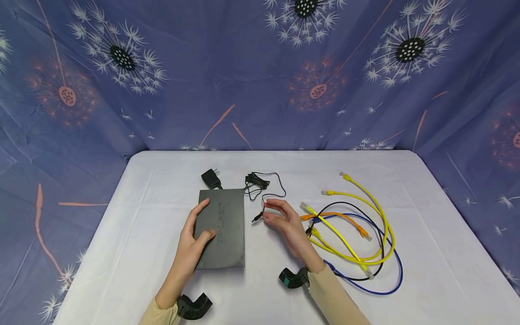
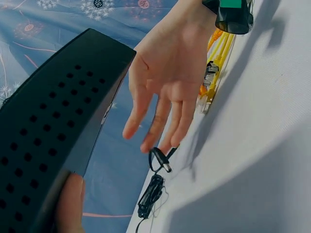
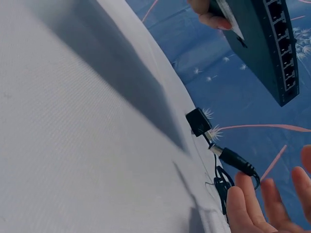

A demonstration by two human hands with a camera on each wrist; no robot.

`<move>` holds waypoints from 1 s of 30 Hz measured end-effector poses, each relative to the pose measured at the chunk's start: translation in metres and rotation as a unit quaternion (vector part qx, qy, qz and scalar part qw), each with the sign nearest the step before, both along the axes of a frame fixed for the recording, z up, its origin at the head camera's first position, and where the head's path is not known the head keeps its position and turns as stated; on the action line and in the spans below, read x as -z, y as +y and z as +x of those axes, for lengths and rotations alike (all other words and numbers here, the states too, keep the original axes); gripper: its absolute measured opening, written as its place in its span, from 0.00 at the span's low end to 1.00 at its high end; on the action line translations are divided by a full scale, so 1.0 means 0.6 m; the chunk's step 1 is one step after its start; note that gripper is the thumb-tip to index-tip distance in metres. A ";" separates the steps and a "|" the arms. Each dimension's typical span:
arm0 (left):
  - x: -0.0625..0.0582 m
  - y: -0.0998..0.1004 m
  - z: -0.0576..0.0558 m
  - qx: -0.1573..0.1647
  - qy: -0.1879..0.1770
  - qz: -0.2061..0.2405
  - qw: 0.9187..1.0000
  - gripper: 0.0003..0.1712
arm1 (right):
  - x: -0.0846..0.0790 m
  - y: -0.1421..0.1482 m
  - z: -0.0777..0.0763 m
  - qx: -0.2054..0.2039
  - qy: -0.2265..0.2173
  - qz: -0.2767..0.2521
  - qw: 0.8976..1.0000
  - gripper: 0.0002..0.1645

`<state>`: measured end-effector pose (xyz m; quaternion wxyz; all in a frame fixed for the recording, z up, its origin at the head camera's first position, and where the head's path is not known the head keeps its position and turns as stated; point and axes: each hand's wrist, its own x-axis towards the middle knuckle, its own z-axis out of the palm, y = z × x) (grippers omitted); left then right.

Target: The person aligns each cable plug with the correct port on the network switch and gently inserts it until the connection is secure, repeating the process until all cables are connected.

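A dark grey network switch [image 1: 227, 230], marked TP-LINK on top, is held by my left hand [image 1: 194, 237]. Its row of ports [image 3: 285, 48] shows in the right wrist view and its vent holes [image 2: 56, 116] in the left wrist view. My left thumb lies on the top face; other fingers are partly hidden. At the fingertips of my right hand [image 1: 289, 225] is the black barrel plug [image 3: 235, 160] of a power adapter. My right fingers are extended and spread, with the thin cord [image 2: 150, 158] looping beside them.
The adapter block [image 1: 211, 178] lies behind the switch, its bundled cord [image 1: 256, 181] to the right. On the right of the white table [image 1: 430, 225] are coiled yellow cables [image 1: 392, 234], a blue cable [image 1: 400, 275], a black cable and an orange cable [image 1: 345, 214]. A patterned curtain [image 1: 227, 67] hangs behind.
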<state>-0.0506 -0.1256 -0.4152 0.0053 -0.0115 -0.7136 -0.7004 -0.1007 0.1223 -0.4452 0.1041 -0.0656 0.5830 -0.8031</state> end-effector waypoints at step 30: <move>0.006 0.011 0.007 0.015 -0.006 0.002 1.000 0.43 | -0.037 0.019 0.014 0.011 -0.024 -0.018 0.999 0.21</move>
